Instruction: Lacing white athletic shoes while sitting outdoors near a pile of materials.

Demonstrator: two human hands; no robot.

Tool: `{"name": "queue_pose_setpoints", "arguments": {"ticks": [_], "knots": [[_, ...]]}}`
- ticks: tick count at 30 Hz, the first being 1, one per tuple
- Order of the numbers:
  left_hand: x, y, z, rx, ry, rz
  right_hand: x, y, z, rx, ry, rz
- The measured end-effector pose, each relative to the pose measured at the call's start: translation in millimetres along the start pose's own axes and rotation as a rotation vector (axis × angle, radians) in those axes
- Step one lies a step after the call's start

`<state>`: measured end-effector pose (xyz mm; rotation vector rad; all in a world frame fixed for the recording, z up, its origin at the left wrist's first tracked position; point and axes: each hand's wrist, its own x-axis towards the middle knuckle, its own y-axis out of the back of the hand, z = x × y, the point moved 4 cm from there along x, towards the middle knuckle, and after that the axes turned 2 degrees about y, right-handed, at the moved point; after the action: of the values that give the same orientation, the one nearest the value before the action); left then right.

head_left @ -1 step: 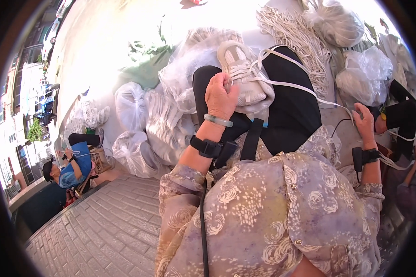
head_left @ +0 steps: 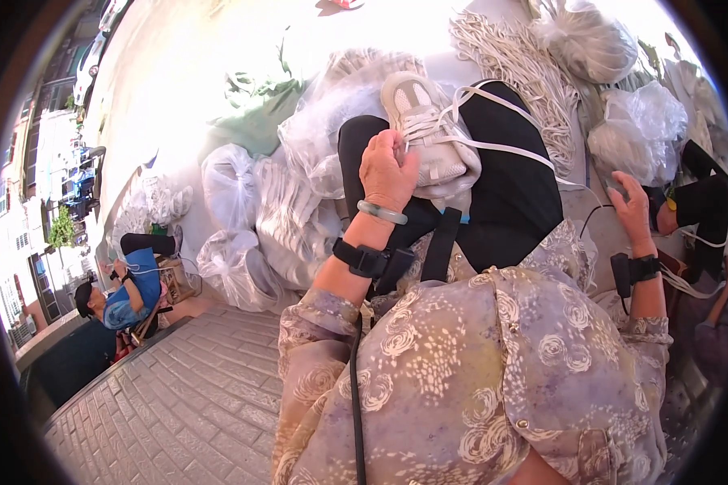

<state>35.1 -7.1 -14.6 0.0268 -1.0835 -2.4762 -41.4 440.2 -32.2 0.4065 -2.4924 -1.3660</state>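
Note:
A pale beige and white sneaker (head_left: 441, 158) lies across my black-trousered lap, toe pointing away. White lacing crosses its front, and a long white shoelace (head_left: 514, 151) loops out over my right thigh. My left hand (head_left: 387, 170) is closed at the shoe's left side, a short white bit of lace showing at the fingertips. Out to the right, my right hand (head_left: 635, 212) has its thumb and forefinger close together. The lace thins to a narrow line toward that hand, and its end at the fingers is hard to make out.
A heap of loose white laces (head_left: 526, 73) lies beyond my right knee. Clear plastic bags (head_left: 639, 133) stand at the right, with more bagged shoes (head_left: 287, 218) on the left. Another person (head_left: 133, 283) sits far left; a dark-trousered leg (head_left: 700, 206) shows at the right.
My right hand has risen slightly and shifted a little left. The lace stretch near it looks thinner and higher. My left hand and the sneaker have hardly moved.

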Motion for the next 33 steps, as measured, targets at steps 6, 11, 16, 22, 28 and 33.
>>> {"name": "queue_pose_setpoints", "arguments": {"ticks": [6, 11, 16, 22, 28, 33], "knots": [[-5, -1, -1, -0.059, 0.104, -0.124, 82, -46, -161, 0.151, 0.437, -0.065], [-1, 7, 27, 0.162, -0.237, 0.062, 110, -92, -230, 0.156, 0.428, -0.25], [11, -13, 47, 0.124, -0.36, 0.004, 116, -120, -230, 0.217, 0.357, -0.272], [16, -33, 47, 0.266, -0.364, 0.004, 117, -127, -226, 0.306, 0.216, -0.271], [20, -40, 57, 0.424, -0.333, -0.104, 120, -136, -208, 0.394, 0.301, -0.273], [19, -46, 63, 0.476, -0.406, -0.052, 126, -141, -202, 0.515, 0.308, -0.261]]}}
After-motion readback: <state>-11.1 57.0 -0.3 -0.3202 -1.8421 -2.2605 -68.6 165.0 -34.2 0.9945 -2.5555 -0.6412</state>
